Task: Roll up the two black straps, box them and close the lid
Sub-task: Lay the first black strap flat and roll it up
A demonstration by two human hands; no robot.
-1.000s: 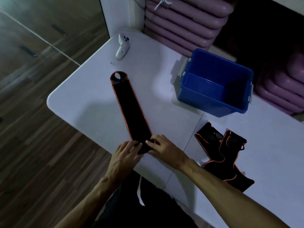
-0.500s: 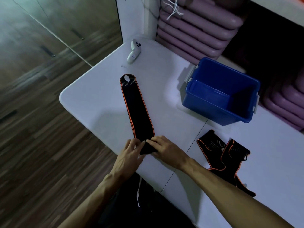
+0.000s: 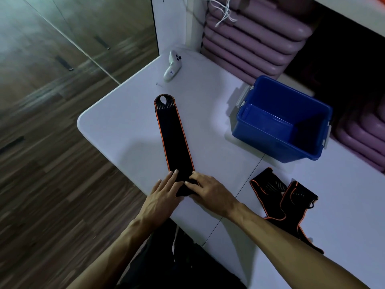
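A long black strap point(image 3: 174, 138) with orange edging lies flat on the white table point(image 3: 125, 130), its looped end pointing away from me. My left hand point(image 3: 161, 197) and my right hand point(image 3: 208, 191) both press on its near end, which is folded over into a small roll under my fingers. A second black strap point(image 3: 283, 197) with orange edging lies crumpled to the right, near my right forearm. The open blue box point(image 3: 281, 122) stands at the back right with nothing visible inside. No lid is in view.
A white handheld controller point(image 3: 173, 66) lies near the table's far corner. Stacked purple mats point(image 3: 256, 36) rise behind the table and box. The table's left edge drops to a wooden floor point(image 3: 41, 163). A seam runs across the tabletop between the two straps.
My hands have worked forward along the strap and turned its near end over into a small roll. The camera view has shifted slightly.
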